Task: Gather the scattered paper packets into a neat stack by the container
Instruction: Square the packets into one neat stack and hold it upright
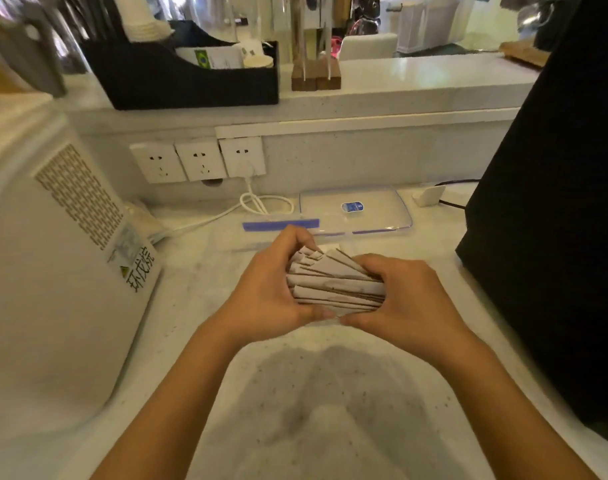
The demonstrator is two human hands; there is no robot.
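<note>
Head view: packets bunched between two hands

Paper packets (335,282) sit fanned and uneven above the white counter (198,271), clamped from both sides by the left hand (264,292) and right hand (404,301). Just behind lies the clear container (356,211), beside a white appliance (53,271).

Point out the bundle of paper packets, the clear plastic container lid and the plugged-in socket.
Bundle of white paper packets (337,284), head view, exposed middle.
Clear blue-trimmed plastic container lid (382,211), head view, bare top.
White plugged-in wall socket (242,155), head view, faceplate.

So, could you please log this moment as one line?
left hand + right hand: squeezing white paper packets | clear plastic container: behind
</note>
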